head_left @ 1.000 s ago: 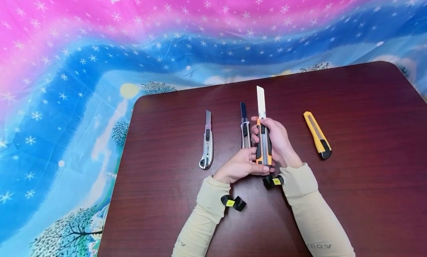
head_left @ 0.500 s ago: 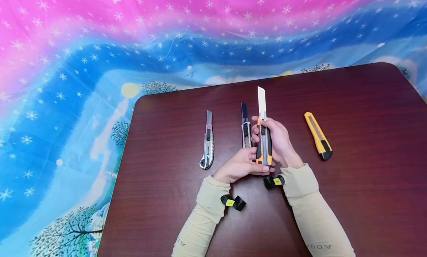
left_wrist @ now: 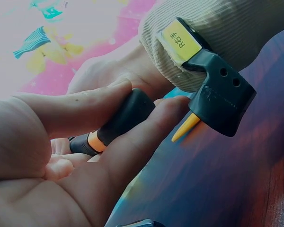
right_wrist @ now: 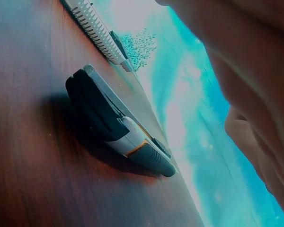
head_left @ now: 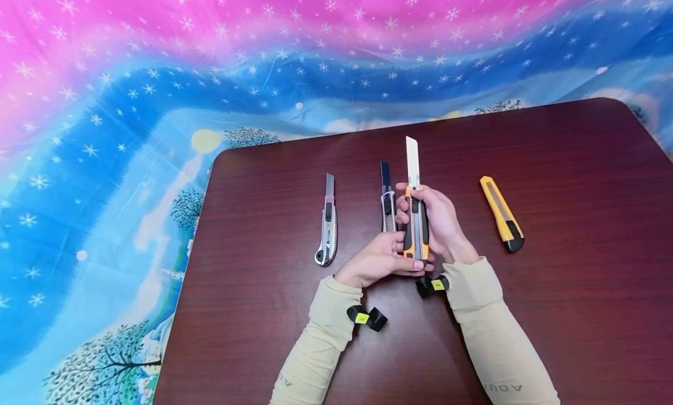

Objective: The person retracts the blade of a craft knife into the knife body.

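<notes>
An orange-black knife [head_left: 417,227] is held just right of the head view's centre, gripped by the right hand [head_left: 443,222] and pinched at its lower end by the left hand [head_left: 374,259]. On the table [head_left: 583,276], a dark-bladed knife [head_left: 388,209], partly hidden by the left hand, is seen between a silver knife [head_left: 328,232] and, further right, a yellow knife [head_left: 499,209].

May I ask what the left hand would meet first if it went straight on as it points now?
Beyond the orange cutter it holds, the left hand would probably meet the right hand first, though depth is hard to judge.
</notes>
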Tool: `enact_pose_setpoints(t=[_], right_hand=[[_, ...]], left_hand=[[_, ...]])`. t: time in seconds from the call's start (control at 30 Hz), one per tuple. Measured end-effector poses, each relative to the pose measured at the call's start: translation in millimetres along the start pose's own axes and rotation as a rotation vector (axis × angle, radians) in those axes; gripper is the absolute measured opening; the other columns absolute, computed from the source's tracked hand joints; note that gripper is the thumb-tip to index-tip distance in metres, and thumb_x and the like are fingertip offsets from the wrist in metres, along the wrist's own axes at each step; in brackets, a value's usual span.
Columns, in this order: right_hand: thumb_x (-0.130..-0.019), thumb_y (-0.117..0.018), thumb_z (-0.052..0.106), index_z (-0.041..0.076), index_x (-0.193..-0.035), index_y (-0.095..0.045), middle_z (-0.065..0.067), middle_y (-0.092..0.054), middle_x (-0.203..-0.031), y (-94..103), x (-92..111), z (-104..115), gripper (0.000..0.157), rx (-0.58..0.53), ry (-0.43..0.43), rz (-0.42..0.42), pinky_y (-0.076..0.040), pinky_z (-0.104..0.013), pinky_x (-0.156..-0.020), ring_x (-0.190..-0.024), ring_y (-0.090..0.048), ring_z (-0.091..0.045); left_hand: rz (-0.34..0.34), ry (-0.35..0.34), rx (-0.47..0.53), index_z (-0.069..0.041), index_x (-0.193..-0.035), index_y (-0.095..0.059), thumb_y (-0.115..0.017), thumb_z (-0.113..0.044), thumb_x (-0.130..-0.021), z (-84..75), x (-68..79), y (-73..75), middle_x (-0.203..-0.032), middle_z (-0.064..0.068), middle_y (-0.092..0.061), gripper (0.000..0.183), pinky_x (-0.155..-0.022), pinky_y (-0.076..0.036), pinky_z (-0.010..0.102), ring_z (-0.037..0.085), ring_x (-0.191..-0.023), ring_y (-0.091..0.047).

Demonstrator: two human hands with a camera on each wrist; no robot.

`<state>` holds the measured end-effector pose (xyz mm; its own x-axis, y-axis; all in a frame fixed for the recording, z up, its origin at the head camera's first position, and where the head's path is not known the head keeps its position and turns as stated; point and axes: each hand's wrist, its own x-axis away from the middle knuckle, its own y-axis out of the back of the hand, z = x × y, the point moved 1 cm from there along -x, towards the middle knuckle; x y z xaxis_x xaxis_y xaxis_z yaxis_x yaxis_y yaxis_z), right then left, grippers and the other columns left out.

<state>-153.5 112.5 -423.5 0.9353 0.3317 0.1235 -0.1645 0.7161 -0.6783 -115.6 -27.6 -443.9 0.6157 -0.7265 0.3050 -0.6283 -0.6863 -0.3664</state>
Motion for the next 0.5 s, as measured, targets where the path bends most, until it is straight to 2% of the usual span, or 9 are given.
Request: enact_pose_setpoints(t=[0.33, 0.5], right_hand=[[-0.101, -0.020, 0.004, -0.002, -0.124, -0.040, -0.004, -0.050, -0.077, 1.0, -0.5, -1.5, 0.031, -0.028, 0.006, 0.023, -0.048, -0.023, -0.061, -0.061, -0.048, -0.016], [-0.101, -0.018, 0.004, -0.002, -0.123, -0.041, -0.004, -0.050, -0.077, 1.9, -0.7, -1.5, 0.032, -0.034, 0.004, 0.041, -0.048, -0.023, -0.062, -0.061, -0.047, -0.017]], left_hand=[[-0.001, 0.002, 0.002, 0.010, -0.126, -0.048, -0.055, 0.015, -0.089, -3.1, 2.6, -1.0, -0.123, 0.041, -0.054, 0.038, -0.090, -0.057, 0.037, 0.017, -0.093, -0.068], [0.002, 0.013, -0.002, 0.009, -0.128, -0.046, -0.054, 0.015, -0.090, -4.7, 3.0, -1.5, -0.125, 0.040, -0.053, 0.040, -0.092, -0.056, 0.039, 0.036, -0.107, -0.065]])
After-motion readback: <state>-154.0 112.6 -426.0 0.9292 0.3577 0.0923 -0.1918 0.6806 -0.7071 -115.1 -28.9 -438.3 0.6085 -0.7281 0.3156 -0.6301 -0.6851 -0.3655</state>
